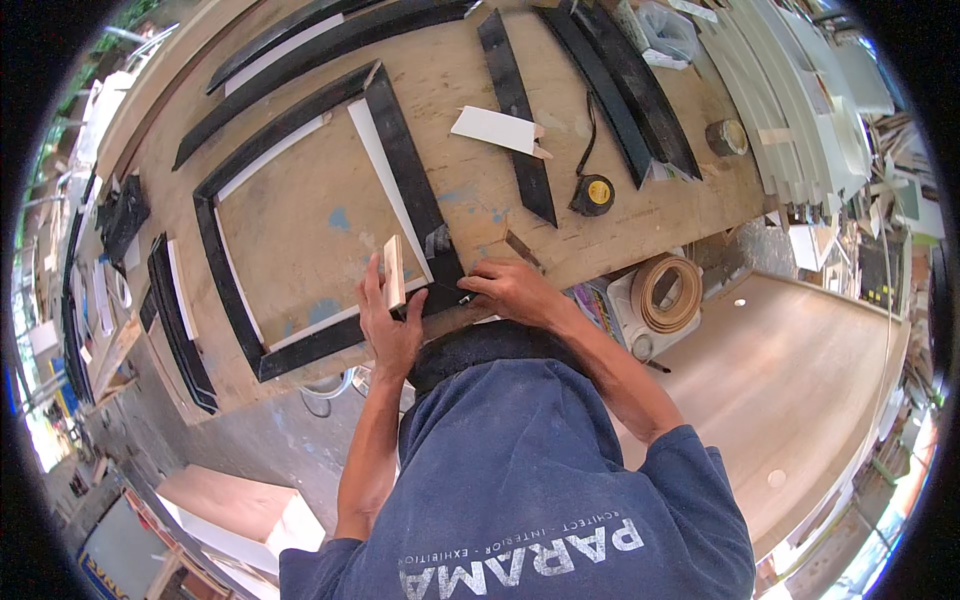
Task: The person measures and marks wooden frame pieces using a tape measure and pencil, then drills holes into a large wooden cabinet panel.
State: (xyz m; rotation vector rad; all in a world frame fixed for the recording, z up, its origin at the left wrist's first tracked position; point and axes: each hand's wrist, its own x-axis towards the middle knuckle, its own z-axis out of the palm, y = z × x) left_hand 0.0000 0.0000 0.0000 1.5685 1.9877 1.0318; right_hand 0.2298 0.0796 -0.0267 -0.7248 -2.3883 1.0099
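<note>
A black rectangular frame [404, 150] with white inner edges lies on the wooden worktable [300, 205]. At its near right corner, my left hand [391, 328] is closed round a small pale wood block [394, 272], which stands tilted over the frame's near side. My right hand [520, 291] is beside the same corner, its fingers pinched together. Something small with a pale tip shows at those fingertips, too small to name. A piece of clear tape or film seems to lie on the frame's right bar, just above the corner.
Loose black strips [515, 115] lie at the back, one under a white piece [494, 130]. A black and yellow tape measure [592, 195] and a round tin [727, 138] are to the right. Beyond the near edge sit a coiled band [668, 305] and a large wooden panel [790, 400].
</note>
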